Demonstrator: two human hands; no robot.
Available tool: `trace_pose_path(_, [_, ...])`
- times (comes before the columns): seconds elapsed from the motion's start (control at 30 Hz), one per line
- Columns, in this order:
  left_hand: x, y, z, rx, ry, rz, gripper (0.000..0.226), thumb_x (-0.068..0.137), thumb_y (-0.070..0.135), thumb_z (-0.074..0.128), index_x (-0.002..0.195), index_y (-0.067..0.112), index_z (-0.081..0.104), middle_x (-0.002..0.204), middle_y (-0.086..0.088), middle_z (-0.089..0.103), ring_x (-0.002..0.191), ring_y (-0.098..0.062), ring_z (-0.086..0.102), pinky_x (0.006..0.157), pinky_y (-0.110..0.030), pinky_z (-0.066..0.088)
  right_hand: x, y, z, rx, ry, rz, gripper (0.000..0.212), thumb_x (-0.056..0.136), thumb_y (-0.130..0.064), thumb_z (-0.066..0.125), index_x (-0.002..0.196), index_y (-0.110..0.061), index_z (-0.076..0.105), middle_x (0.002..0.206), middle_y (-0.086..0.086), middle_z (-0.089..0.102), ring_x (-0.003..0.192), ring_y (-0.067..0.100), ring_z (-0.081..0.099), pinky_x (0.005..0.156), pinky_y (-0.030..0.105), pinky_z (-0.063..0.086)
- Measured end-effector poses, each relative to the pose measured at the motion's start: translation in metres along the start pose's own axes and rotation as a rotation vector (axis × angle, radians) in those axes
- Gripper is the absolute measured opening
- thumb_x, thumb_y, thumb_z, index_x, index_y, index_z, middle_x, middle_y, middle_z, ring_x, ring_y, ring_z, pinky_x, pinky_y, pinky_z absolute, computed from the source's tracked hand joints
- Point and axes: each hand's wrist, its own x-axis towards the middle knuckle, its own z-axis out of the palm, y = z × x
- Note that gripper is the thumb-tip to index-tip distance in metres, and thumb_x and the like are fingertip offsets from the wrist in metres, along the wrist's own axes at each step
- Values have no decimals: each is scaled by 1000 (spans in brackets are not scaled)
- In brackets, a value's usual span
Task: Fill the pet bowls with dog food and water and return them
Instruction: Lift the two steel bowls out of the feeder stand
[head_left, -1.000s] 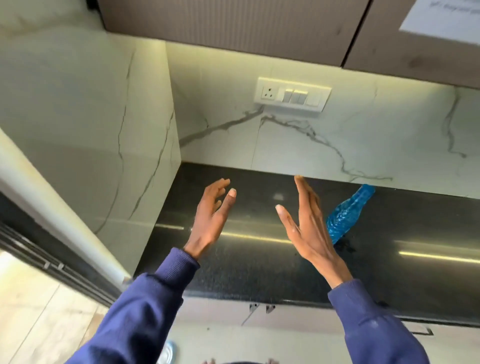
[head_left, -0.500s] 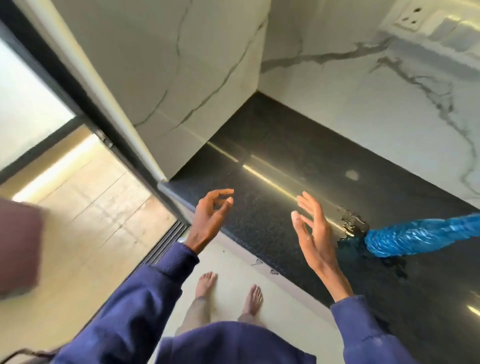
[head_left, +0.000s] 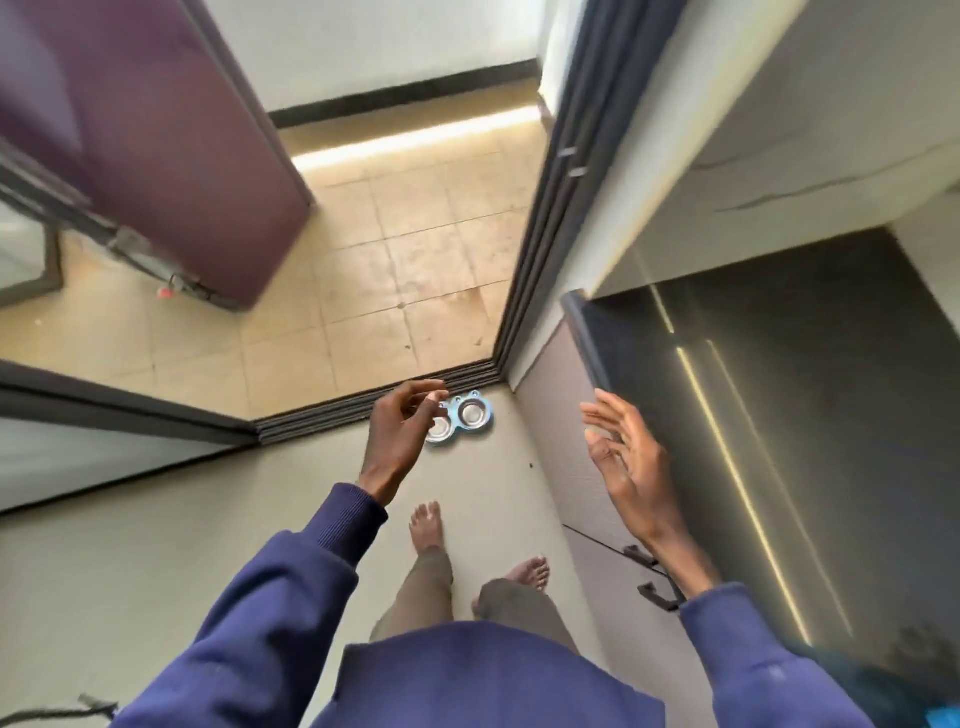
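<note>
In the head view you had hardly begun: the pet bowls, two shiny round metal dishes in a pale blue plastic holder, sat on the smooth grey floor in the corner by the ribbed door track. They looked empty, so by my judgement fetching, filling and returning all remained. Your left hand hung above them, fingers loosely curled around nothing, and your right hand was spread wide beside the glossy dark counter.

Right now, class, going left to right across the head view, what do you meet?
Purple panel → left hand → blue double pet bowl → right hand → black counter.
</note>
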Motion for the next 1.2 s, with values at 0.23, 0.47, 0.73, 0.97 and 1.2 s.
trace_pose_path(0.23, [61,-88,-49,-75,115,-183,13,99,11,61,104,19,71,109,-11,77,96,-25,74,84,-34,56,90,64,108,-113,-273,77,44,100,-11,64,143,-7,53,130,8,66,118,15,66,95,12,50])
trace_pose_path(0.47, [171,-230,-34,-120,168,-329,12,96,10,67,96,21,71,105,-16,77,92,-23,73,88,-43,59,187,218,203,-218,-399,165,38,97,-12,69,134,-11,61,118,1,70,105,-6,66,87,11,54])
trace_pose_path(0.73, [293,-437,22,-195,257,-530,7,91,5,72,96,10,73,101,-20,77,88,-24,70,88,-41,58,277,439,302,-310,-388,253,17,95,-15,70,112,-15,72,98,-4,74,89,3,70,78,20,57])
trace_pose_path(0.97, [378,-579,64,-201,305,-663,10,89,3,72,99,7,72,91,-15,71,84,-24,66,83,-37,56,324,580,361,-392,-373,350,12,94,-21,70,103,-13,74,89,-5,74,83,1,68,65,4,47])
trace_pose_path(1.2, [451,-665,100,-169,483,-746,29,78,17,88,97,7,68,88,-8,70,87,-25,71,91,-45,62,361,663,392,-467,-147,461,20,90,-20,75,104,-8,67,90,5,71,88,21,66,71,26,47])
